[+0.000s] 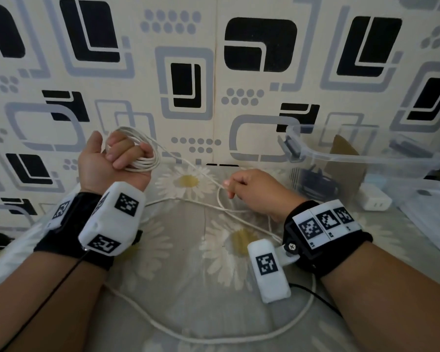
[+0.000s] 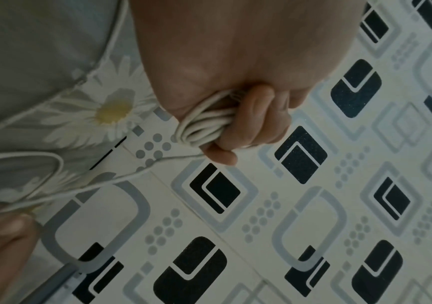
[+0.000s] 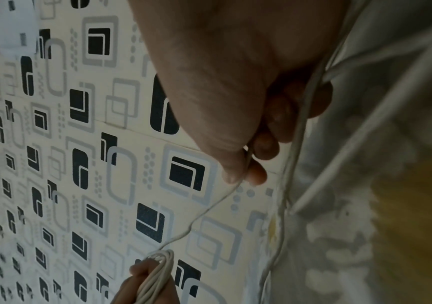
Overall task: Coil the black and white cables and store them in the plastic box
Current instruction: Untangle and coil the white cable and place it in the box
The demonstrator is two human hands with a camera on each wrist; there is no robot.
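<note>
The left hand (image 1: 117,158) curls its fingers (image 2: 251,115) round the white cable (image 1: 148,163) loops to keep the coil together, while the right hand (image 1: 254,191) pinches the slack strand over the bed (image 1: 183,275), apparently feeding another turn, near the plastic box (image 1: 366,158).

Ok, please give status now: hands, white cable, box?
Left hand grips white coil. Right hand pinches loose strand. Plastic box open at right, path clear.

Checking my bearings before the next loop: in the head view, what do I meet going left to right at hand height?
Left hand gripping the coiled white cable → right hand pinching its loose strand → white charger → clear plastic box.
</note>
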